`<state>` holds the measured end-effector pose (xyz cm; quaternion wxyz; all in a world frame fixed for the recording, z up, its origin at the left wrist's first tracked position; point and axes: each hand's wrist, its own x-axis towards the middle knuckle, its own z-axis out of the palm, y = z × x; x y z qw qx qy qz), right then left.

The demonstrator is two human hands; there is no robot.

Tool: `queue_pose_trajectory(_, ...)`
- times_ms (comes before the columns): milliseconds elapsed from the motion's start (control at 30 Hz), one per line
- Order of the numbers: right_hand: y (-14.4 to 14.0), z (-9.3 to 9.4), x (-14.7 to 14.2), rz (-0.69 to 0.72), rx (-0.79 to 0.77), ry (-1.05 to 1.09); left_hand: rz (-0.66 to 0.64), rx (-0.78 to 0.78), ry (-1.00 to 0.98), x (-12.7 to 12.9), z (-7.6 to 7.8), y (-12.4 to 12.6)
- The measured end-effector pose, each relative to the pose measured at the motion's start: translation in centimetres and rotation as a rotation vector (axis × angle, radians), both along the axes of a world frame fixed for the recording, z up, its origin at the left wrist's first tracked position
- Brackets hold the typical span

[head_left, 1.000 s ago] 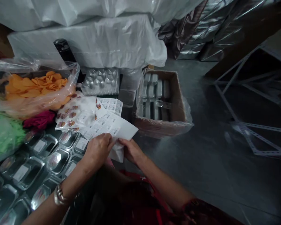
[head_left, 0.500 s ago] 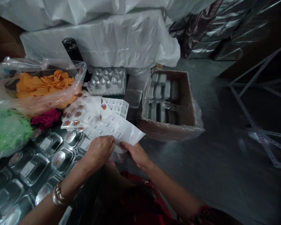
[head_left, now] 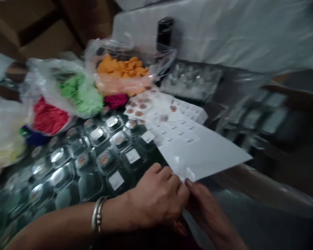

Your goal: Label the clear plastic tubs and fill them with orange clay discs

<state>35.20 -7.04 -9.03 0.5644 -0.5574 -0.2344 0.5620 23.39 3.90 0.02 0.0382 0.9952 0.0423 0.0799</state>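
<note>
My left hand [head_left: 160, 194], with bracelets at the wrist, is closed in a fist, its fingertips hidden. Close against it, my right hand [head_left: 210, 208] is closed with its thumb on top. A shiny, see-through plastic piece [head_left: 190, 173] shows between them; blur hides its exact kind. Just beyond the hands lies a white label sheet [head_left: 206, 151], its near corner jutting to the right. Printed round stickers [head_left: 139, 106] lie on more sheets behind it. Left of my hands, rows of clear plastic containers [head_left: 92, 184] carry round stickers or white labels [head_left: 116, 180].
Plastic bags hold orange pieces [head_left: 122, 67], green pieces [head_left: 79, 92] and red pieces [head_left: 49, 116]. A magenta bundle [head_left: 116, 100] lies near them. A clear moulded tray [head_left: 190, 81] and a black canister [head_left: 165, 33] stand behind. At right is a box of containers [head_left: 261, 111].
The view has swung left and moved closer, bringing the red pieces and more containers into sight. My hands remain together beside the label sheet.
</note>
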Motion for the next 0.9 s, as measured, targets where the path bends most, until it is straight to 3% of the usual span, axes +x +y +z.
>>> queue_pose_trajectory(133,1.8,1.3,-1.3,0.141,-0.199,0.233,0.064,-0.108,0.011,-4.2,-0.1,-1.0)
queue_pose_trajectory(200,2.0,1.3,-2.0,0.230,-0.220,0.258,0.174,-0.238,0.005,-6.1,0.3,-0.7)
queue_pose_trajectory(300,2.3,1.6,-2.8,0.357,-0.126,0.154,0.436,-0.433,0.010,-7.8,1.0,0.3)
queue_pose_trajectory(467,3.6,4.0,-4.5,0.561,0.038,-0.174,0.453,-0.737,0.089,-9.0,1.5,1.0)
queue_pose_trajectory(567,4.6,4.8,-5.5,0.675,0.062,-0.217,0.592,-0.877,-0.014,-12.0,2.3,1.4)
queue_pose_trajectory(733,5.5,4.6,-6.6,0.690,0.053,-0.269,0.976,-0.891,0.003,-20.6,3.3,4.4)
queue_pose_trajectory(800,5.8,4.6,-7.0,0.733,0.058,-0.286,1.039,-0.915,0.088,-23.0,2.9,5.8)
queue_pose_trajectory(900,6.0,5.2,-7.9,0.797,0.079,-0.339,1.041,-0.917,0.185,-24.2,1.7,7.1)
